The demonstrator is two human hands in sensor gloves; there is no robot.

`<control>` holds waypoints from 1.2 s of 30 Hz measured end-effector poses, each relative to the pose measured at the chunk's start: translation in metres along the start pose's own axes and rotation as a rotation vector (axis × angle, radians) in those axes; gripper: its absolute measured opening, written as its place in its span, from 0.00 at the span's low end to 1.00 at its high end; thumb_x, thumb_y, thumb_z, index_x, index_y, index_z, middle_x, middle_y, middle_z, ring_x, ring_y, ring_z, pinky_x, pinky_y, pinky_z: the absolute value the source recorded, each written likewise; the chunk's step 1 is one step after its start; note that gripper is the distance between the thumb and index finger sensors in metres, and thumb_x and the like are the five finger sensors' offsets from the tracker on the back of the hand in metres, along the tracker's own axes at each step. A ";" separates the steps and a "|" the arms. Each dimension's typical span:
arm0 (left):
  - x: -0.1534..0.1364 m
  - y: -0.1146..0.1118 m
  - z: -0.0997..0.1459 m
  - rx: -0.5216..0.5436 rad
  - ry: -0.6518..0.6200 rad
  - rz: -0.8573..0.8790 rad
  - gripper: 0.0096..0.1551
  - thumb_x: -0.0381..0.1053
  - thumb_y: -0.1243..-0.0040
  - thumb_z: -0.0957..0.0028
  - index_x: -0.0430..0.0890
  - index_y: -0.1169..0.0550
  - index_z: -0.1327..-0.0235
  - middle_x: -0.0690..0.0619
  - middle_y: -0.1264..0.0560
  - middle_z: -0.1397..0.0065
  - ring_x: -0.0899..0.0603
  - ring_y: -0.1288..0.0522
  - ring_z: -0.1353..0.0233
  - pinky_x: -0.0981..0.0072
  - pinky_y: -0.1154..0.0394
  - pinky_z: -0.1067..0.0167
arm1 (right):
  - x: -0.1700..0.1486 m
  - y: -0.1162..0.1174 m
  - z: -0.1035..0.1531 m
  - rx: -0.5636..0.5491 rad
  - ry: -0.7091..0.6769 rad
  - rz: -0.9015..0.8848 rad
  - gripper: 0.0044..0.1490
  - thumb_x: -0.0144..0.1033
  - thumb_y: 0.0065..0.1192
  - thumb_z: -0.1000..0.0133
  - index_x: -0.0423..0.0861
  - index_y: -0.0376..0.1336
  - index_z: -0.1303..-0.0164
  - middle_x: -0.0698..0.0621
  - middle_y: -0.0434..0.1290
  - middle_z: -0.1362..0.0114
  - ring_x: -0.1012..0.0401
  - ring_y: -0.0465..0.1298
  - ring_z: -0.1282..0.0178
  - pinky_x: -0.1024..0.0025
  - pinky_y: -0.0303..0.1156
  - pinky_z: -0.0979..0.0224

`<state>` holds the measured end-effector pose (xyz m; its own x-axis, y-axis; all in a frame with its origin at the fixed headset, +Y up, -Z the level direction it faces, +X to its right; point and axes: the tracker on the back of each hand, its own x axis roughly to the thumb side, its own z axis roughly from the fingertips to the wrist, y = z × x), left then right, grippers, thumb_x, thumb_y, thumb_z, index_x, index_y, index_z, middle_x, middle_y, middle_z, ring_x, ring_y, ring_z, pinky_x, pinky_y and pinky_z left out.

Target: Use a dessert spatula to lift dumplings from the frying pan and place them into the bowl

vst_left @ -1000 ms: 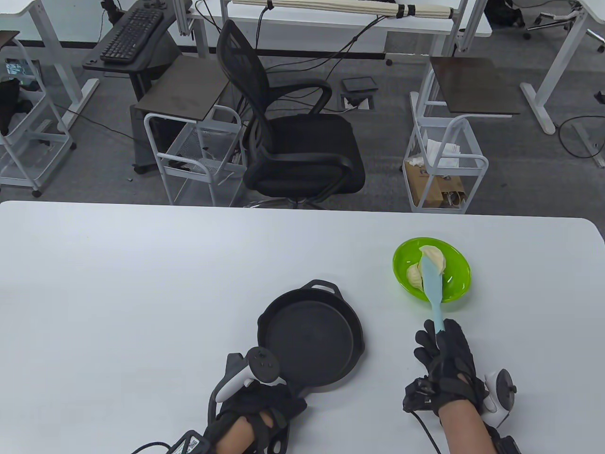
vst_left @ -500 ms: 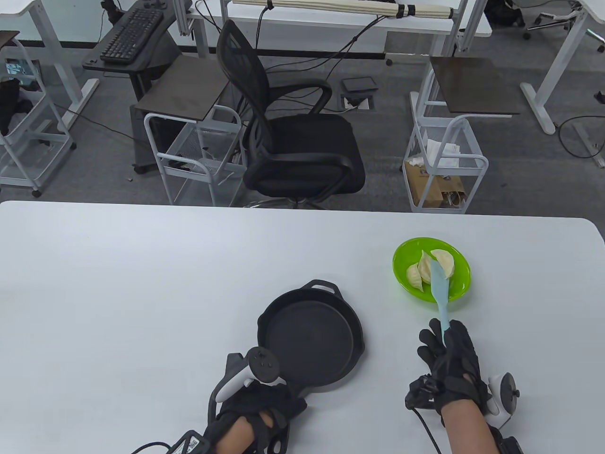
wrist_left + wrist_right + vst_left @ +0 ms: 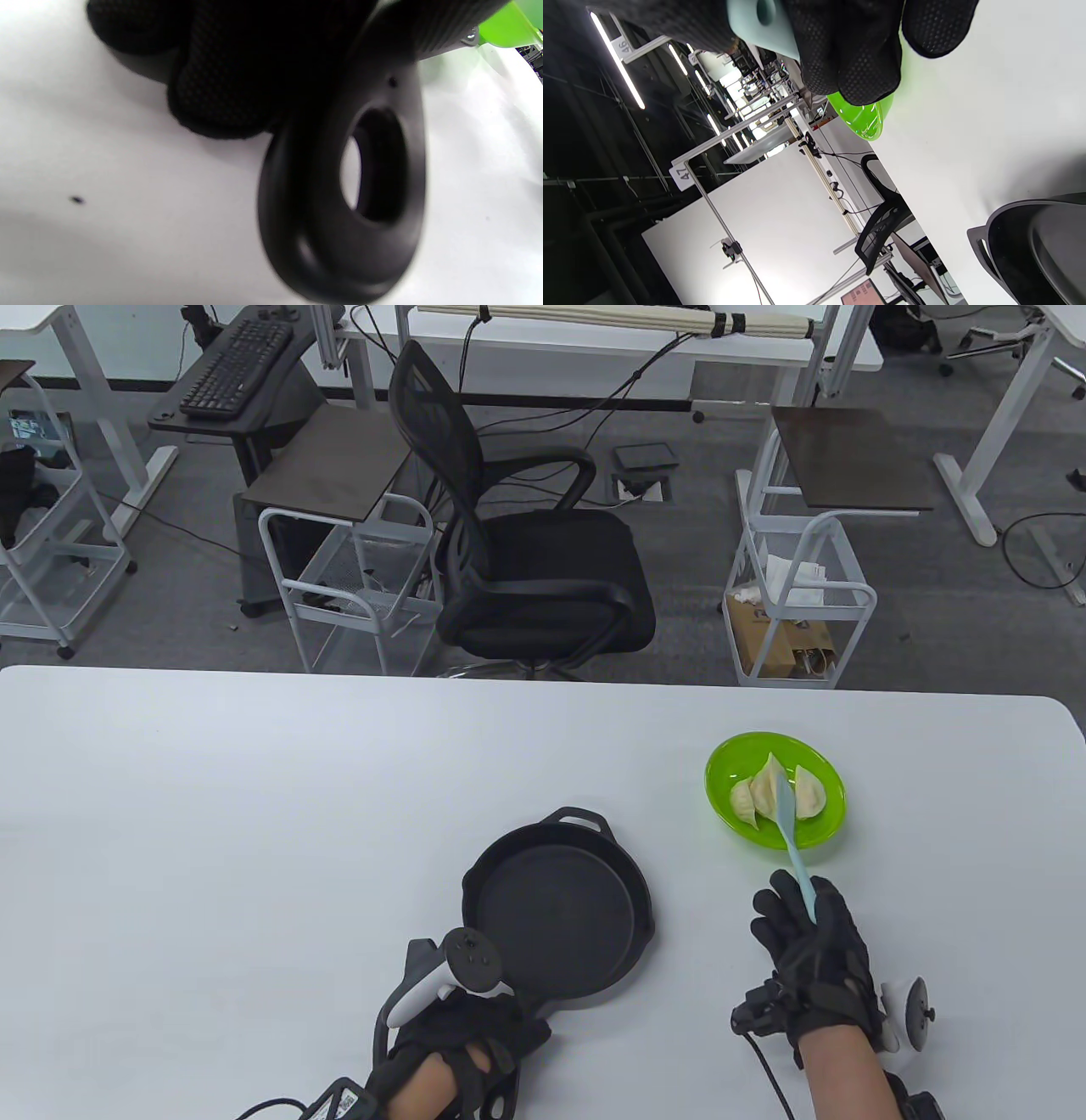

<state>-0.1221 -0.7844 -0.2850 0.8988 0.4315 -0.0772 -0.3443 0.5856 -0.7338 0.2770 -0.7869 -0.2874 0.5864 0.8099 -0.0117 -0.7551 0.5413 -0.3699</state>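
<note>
The white table [image 3: 254,814] spreads wide under both hands, and on it sits the black frying pan [image 3: 556,929], its round bed bare, a small loop handle at its far side. The left hand [image 3: 462,1039] is curled round the pan's long handle at the near edge; the left wrist view shows gloved fingers wrapped on that handle just above its hanging hole. Over to the right stands the green bowl [image 3: 776,802], well apart from the pan. The right hand [image 3: 810,963] grasps the pale blue dessert spatula [image 3: 789,836] by its handle, blade angled into the bowl. And there are the dumplings [image 3: 772,797], three of them, lying in the bowl, with the blade between them.
</note>
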 end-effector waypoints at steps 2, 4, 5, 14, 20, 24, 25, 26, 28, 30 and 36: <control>0.000 0.000 0.000 0.000 0.000 0.000 0.38 0.75 0.46 0.50 0.51 0.28 0.35 0.60 0.12 0.56 0.46 0.15 0.59 0.50 0.24 0.50 | 0.002 0.004 0.001 0.033 -0.017 0.047 0.43 0.47 0.53 0.36 0.38 0.44 0.20 0.36 0.64 0.22 0.39 0.69 0.29 0.37 0.58 0.24; 0.000 0.000 0.000 0.000 0.000 0.001 0.38 0.75 0.46 0.50 0.51 0.28 0.35 0.60 0.12 0.56 0.46 0.15 0.59 0.50 0.25 0.50 | 0.003 0.009 0.003 0.062 -0.031 0.094 0.42 0.46 0.53 0.36 0.39 0.44 0.20 0.36 0.64 0.22 0.39 0.69 0.29 0.37 0.58 0.24; 0.000 0.000 0.000 0.000 0.000 0.000 0.38 0.75 0.46 0.50 0.51 0.28 0.35 0.60 0.12 0.56 0.46 0.15 0.59 0.49 0.25 0.50 | 0.004 0.012 0.004 0.080 -0.035 0.126 0.42 0.46 0.53 0.36 0.39 0.44 0.19 0.35 0.64 0.22 0.38 0.69 0.29 0.36 0.58 0.24; 0.000 0.000 0.000 0.000 0.000 0.001 0.38 0.75 0.46 0.50 0.51 0.28 0.35 0.59 0.12 0.56 0.46 0.15 0.59 0.49 0.25 0.50 | 0.002 0.037 0.012 0.244 -0.085 0.402 0.40 0.43 0.55 0.36 0.40 0.47 0.19 0.34 0.65 0.22 0.38 0.70 0.30 0.35 0.58 0.24; 0.000 0.000 0.000 0.000 0.000 0.001 0.38 0.75 0.46 0.50 0.51 0.28 0.35 0.59 0.12 0.56 0.46 0.15 0.59 0.49 0.24 0.50 | -0.009 0.053 0.017 0.349 -0.108 0.630 0.38 0.41 0.57 0.36 0.40 0.50 0.19 0.33 0.66 0.23 0.37 0.70 0.31 0.34 0.58 0.25; 0.000 0.000 0.000 0.000 0.000 0.001 0.38 0.75 0.46 0.50 0.51 0.28 0.35 0.59 0.12 0.56 0.46 0.15 0.59 0.49 0.25 0.50 | -0.019 0.062 0.020 0.406 -0.116 0.734 0.37 0.41 0.56 0.37 0.40 0.52 0.20 0.33 0.68 0.25 0.37 0.71 0.32 0.34 0.59 0.26; 0.000 0.000 0.000 0.000 0.000 0.001 0.38 0.75 0.46 0.50 0.51 0.28 0.35 0.59 0.12 0.56 0.46 0.15 0.59 0.50 0.25 0.50 | -0.022 0.064 0.021 0.422 -0.116 0.751 0.37 0.41 0.56 0.37 0.40 0.52 0.20 0.33 0.68 0.25 0.37 0.71 0.32 0.34 0.59 0.26; 0.000 0.000 0.000 0.000 0.000 0.001 0.38 0.75 0.46 0.50 0.51 0.28 0.35 0.59 0.12 0.56 0.46 0.15 0.59 0.49 0.25 0.50 | -0.023 0.065 0.021 0.433 -0.114 0.760 0.36 0.41 0.56 0.37 0.40 0.53 0.20 0.33 0.68 0.25 0.37 0.71 0.32 0.34 0.59 0.26; 0.000 0.000 0.000 0.000 0.000 0.001 0.38 0.75 0.46 0.50 0.51 0.28 0.35 0.59 0.12 0.56 0.46 0.15 0.59 0.50 0.25 0.50 | -0.028 0.067 0.021 0.458 -0.104 0.784 0.35 0.41 0.56 0.37 0.41 0.54 0.21 0.33 0.69 0.26 0.36 0.72 0.32 0.34 0.59 0.26; 0.000 0.000 0.000 0.000 0.000 0.001 0.38 0.75 0.46 0.50 0.51 0.28 0.35 0.60 0.12 0.56 0.46 0.15 0.59 0.49 0.25 0.50 | -0.032 0.068 0.020 0.472 -0.081 0.789 0.35 0.41 0.56 0.37 0.41 0.55 0.21 0.33 0.70 0.26 0.36 0.72 0.33 0.34 0.60 0.26; 0.000 0.000 0.000 -0.002 -0.001 0.002 0.39 0.75 0.46 0.50 0.51 0.28 0.35 0.59 0.12 0.56 0.46 0.15 0.59 0.49 0.24 0.50 | -0.038 0.065 0.016 0.486 -0.035 0.770 0.34 0.41 0.56 0.37 0.41 0.56 0.22 0.33 0.70 0.27 0.36 0.72 0.33 0.33 0.59 0.26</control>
<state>-0.1219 -0.7847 -0.2850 0.8977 0.4336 -0.0781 -0.3457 0.5834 -0.7350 0.2012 -0.7785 -0.2957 -0.1347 0.9889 -0.0625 -0.9793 -0.1232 0.1607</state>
